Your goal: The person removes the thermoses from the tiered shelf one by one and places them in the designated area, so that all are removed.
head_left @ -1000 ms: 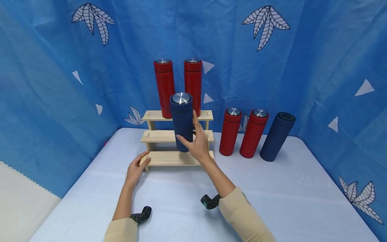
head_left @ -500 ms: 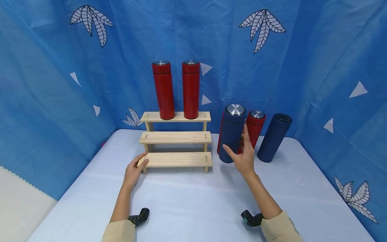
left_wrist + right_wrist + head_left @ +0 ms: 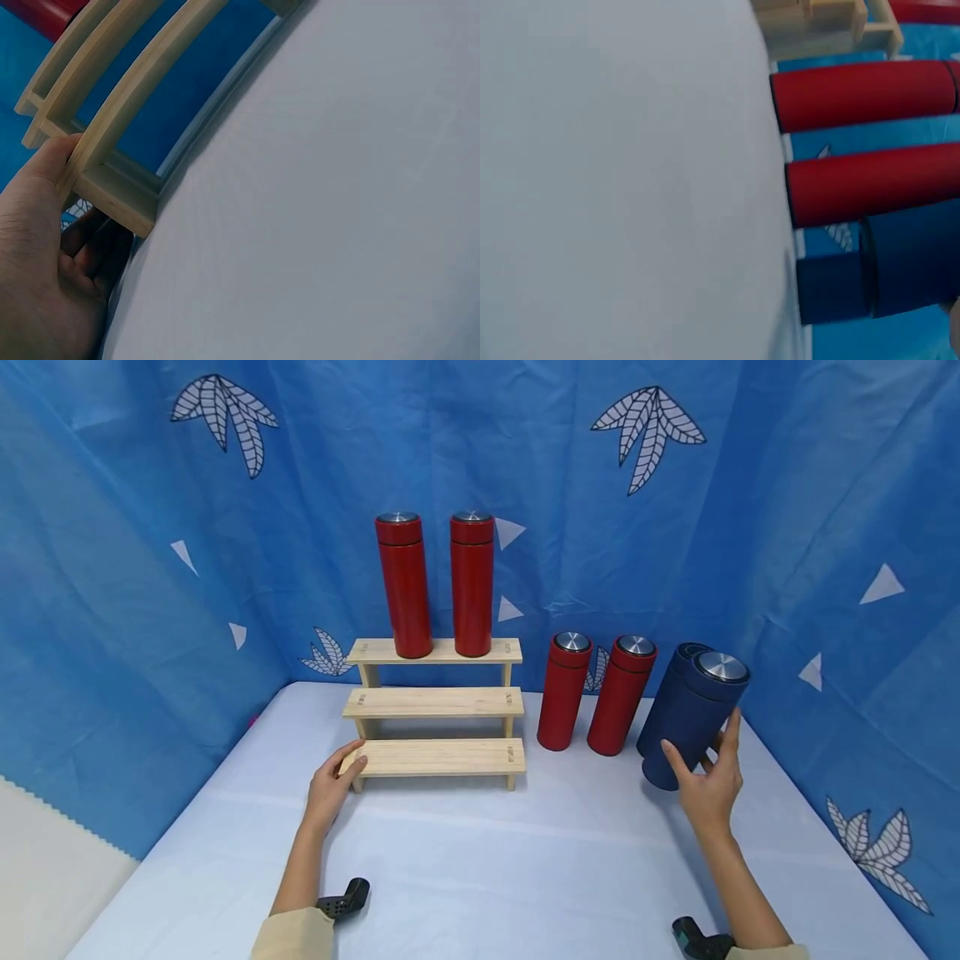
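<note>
My right hand [image 3: 709, 785] grips a blue bottle [image 3: 701, 714] with a silver lid, in front of another blue bottle [image 3: 657, 718] with a dark lid. In the right wrist view the held bottle [image 3: 915, 259] overlaps the other blue one [image 3: 831, 289]; only a bit of the hand shows at the right edge. My left hand [image 3: 327, 789] holds the left end of the lowest shelf of a three-step wooden rack [image 3: 435, 757]. The left wrist view shows the thumb of that hand [image 3: 37, 255] on the rack's board [image 3: 142, 79], fingers below.
Two red bottles [image 3: 405, 585] [image 3: 472, 585] stand on the rack's top step. Two more red bottles [image 3: 564, 693] [image 3: 621, 697] stand on the white table [image 3: 480, 868] between the rack and the blue bottles. A blue patterned curtain [image 3: 555, 460] hangs behind and at both sides.
My right hand has carried the blue bottle from in front of the rack, rightward past the red bottles, to the other blue one. The left hand has stayed at the rack.
</note>
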Demonstrator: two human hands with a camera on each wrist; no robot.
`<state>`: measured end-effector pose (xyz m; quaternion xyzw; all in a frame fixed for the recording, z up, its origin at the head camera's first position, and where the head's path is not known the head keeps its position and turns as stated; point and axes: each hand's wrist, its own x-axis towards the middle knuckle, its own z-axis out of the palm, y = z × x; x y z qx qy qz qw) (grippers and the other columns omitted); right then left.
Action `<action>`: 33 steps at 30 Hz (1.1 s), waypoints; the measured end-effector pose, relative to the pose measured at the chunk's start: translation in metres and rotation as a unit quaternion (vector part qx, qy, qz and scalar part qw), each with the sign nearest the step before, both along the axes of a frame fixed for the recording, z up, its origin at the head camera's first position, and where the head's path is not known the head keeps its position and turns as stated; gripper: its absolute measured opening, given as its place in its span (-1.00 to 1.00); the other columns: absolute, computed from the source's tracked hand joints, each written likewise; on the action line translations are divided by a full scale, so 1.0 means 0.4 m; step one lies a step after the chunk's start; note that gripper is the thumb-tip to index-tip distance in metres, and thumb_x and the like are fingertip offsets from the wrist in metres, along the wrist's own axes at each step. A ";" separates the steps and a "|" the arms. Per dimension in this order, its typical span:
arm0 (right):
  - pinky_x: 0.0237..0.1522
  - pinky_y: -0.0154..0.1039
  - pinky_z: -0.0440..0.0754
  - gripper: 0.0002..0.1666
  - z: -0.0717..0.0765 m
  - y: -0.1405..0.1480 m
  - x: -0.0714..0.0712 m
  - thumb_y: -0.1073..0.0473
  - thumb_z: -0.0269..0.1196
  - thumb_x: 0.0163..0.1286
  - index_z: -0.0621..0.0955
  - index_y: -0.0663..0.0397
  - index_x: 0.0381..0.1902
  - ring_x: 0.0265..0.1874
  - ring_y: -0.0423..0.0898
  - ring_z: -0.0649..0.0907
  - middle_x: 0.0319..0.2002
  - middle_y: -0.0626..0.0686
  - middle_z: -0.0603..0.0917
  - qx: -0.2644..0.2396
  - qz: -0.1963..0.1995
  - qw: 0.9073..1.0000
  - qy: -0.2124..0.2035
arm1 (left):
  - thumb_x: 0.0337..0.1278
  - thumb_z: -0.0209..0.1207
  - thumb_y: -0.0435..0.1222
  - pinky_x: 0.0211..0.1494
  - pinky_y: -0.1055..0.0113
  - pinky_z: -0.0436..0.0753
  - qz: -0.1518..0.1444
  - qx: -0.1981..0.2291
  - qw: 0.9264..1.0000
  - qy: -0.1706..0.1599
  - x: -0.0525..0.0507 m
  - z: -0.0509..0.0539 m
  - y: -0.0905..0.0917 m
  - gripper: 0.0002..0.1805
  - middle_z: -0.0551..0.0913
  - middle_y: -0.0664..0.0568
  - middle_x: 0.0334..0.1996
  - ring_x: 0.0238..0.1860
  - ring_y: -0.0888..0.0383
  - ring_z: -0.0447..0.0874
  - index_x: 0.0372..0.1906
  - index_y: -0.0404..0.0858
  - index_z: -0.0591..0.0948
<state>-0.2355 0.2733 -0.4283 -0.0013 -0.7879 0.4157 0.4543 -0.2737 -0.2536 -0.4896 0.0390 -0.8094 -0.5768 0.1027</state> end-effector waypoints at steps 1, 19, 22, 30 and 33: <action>0.03 -0.28 0.50 0.21 -0.011 0.011 0.002 0.30 0.45 -0.01 -0.01 -0.15 0.46 0.04 0.12 0.50 0.23 0.13 0.38 -0.004 -0.007 1.000 -0.001 | 0.09 0.13 0.14 0.31 0.13 0.24 0.000 0.000 1.000 -0.001 0.000 0.000 0.000 -0.37 0.28 0.03 0.32 0.34 0.04 0.16 0.24 -0.03 0.43; 0.05 -0.35 0.46 0.20 -0.101 0.059 0.004 0.27 0.44 0.01 -0.01 -0.29 0.45 0.08 0.10 0.48 0.30 -0.01 0.31 -0.021 -0.029 0.999 -0.036 | 0.06 0.13 0.16 0.29 0.11 0.27 -0.001 0.004 1.000 -0.018 0.001 0.003 0.002 -0.35 0.27 0.04 0.32 0.33 0.04 0.17 0.25 -0.02 0.42; 0.07 -0.16 0.48 0.21 -0.099 0.057 0.004 0.26 0.44 0.00 -0.01 -0.31 0.45 0.09 0.12 0.48 0.31 -0.03 0.30 -0.022 -0.034 0.998 -0.040 | 0.05 0.13 0.17 0.30 0.13 0.27 0.001 0.005 1.000 -0.019 -0.002 0.003 0.000 -0.34 0.26 0.05 0.33 0.33 0.05 0.16 0.25 -0.02 0.42; 0.10 -0.13 0.46 0.19 -0.106 0.059 0.008 0.25 0.44 0.01 0.00 -0.33 0.45 0.09 0.16 0.47 0.32 -0.08 0.28 -0.026 -0.044 0.998 -0.041 | 0.06 0.14 0.15 0.33 0.13 0.20 -0.007 0.007 1.000 -0.014 0.000 0.002 0.003 -0.35 0.26 0.05 0.33 0.36 0.06 0.11 0.25 -0.03 0.43; 0.11 -0.20 0.45 0.19 -0.107 0.059 0.006 0.26 0.44 0.01 0.00 -0.31 0.45 0.09 0.17 0.47 0.32 -0.03 0.29 -0.023 -0.042 0.998 -0.037 | 0.07 0.14 0.15 0.33 0.11 0.19 -0.004 0.006 1.000 -0.010 0.001 0.002 0.003 -0.36 0.26 0.05 0.33 0.36 0.06 0.10 0.24 -0.02 0.43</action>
